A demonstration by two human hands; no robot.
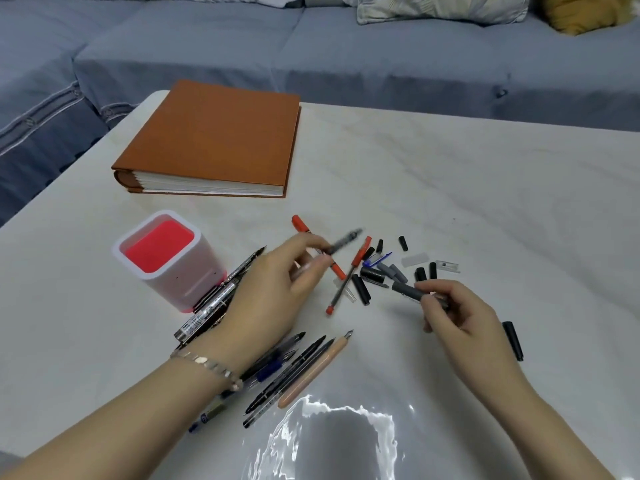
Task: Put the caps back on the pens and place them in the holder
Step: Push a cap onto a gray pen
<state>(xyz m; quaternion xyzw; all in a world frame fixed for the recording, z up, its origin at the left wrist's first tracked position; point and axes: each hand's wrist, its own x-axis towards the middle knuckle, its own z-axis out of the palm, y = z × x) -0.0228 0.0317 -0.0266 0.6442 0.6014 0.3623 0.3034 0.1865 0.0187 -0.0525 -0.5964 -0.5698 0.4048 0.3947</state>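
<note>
My left hand [273,289] pinches a blurred dark pen [343,242] above the table, its tip pointing up and right. My right hand [453,313] grips a grey cap [407,289] that points left. Between the hands lie two red pens [348,275] and several loose black, grey and clear caps [391,268]. Several uncapped pens [298,368] lie under and beside my left wrist. The white holder [169,259] with a red inside stands at the left, with no pens showing above its rim.
A thick brown album [214,140] lies at the table's back left. One black cap [513,340] rests apart at the right. A blue sofa [381,46] with cushions runs behind the white table [485,188]. Glare marks the near edge.
</note>
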